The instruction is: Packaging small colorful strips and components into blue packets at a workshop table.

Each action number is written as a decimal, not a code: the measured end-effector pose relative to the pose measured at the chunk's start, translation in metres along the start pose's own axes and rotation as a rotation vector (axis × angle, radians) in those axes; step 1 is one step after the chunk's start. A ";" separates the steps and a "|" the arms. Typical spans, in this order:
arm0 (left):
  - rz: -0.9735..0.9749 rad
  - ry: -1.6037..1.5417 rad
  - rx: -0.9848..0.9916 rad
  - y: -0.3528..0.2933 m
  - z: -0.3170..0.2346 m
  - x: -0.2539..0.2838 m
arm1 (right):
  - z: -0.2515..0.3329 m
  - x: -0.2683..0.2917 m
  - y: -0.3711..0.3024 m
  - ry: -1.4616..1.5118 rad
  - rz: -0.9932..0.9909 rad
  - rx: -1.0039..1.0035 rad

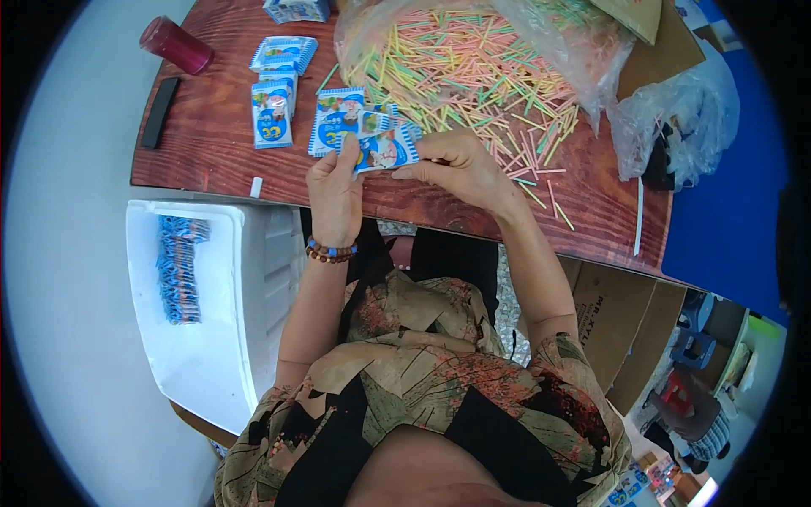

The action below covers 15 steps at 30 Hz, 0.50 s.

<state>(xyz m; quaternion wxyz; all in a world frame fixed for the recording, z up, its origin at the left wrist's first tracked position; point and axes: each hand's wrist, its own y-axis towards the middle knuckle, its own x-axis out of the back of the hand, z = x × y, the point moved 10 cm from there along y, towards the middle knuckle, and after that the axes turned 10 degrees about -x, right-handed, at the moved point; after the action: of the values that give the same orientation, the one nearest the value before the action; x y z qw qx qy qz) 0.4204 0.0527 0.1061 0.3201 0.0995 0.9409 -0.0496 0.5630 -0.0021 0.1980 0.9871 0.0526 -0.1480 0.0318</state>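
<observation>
My left hand point(334, 193), with a beaded bracelet point(332, 252) at its wrist, grips the left end of a small blue and white packet point(390, 154) between thumb and fingers. At the packet's right end, my right hand point(460, 166) pinches it. The packet is held above the table's near edge. Just behind it lie more of these packets point(338, 114), partly covered by the held one. A row of overlapping packets point(272, 116) runs away from me on the left. Thin pastel sticks point(481, 80) in pink, yellow and green are heaped beyond my right hand.
A clear plastic bag point(604, 72) surrounds the heap. Left are a dark red cup point(176, 46) and a black bar point(160, 113). Below the table's left side, a white bin point(224, 338) holds stacked packets point(177, 270). A cardboard box point(604, 308) stands under the right side. Someone is at lower right.
</observation>
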 end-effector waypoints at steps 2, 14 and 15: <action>0.014 0.020 0.015 -0.006 -0.002 -0.001 | -0.030 -0.001 -0.003 0.260 0.064 -0.235; -0.055 -0.090 0.068 -0.014 0.005 0.001 | -0.049 0.119 0.049 -1.046 -0.411 0.034; -0.053 -0.094 0.067 -0.014 0.006 0.003 | -0.052 0.110 0.059 -1.149 -0.359 0.093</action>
<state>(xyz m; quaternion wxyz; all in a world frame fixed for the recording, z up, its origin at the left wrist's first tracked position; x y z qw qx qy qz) 0.4190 0.0385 0.0998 0.3591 0.0827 0.9248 -0.0943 0.6783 0.0673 0.1871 0.7356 0.1287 -0.6449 -0.1623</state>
